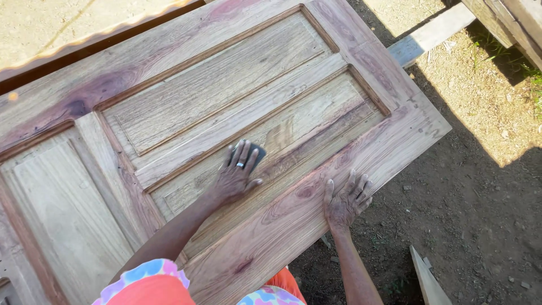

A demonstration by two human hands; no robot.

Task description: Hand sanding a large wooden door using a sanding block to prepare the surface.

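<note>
Brown-and-purplish grained wooden door (293,214), dark sanding pad (257,153), orange floral sleeve (152,282)

Harsh sunlight, deep ground shadow, sharp focus.
</note>
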